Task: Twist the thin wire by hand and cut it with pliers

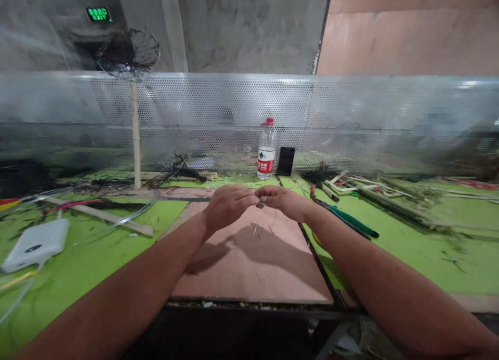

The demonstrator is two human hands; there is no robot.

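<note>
My left hand (pixel 233 206) and my right hand (pixel 284 201) meet above the far part of a pinkish wooden board (pixel 257 271). The fingers of both are closed, fingertips nearly touching. Between them is something thin, like a fine strand, too small to name. Bits of thin dark strand lie on the board beneath, in the shadow of my hands. A bottle with a red cap (pixel 266 155) and a black phone (pixel 286 161) stand upright beyond my hands.
Green-handled pliers (pixel 353 222) lie right of my right hand, near thin sticks (pixel 397 201). At left are a white device (pixel 37 243) with a cable, a wooden strip (pixel 113 218) and an upright stick (pixel 136 136). A perforated metal screen (pixel 218 105) runs behind.
</note>
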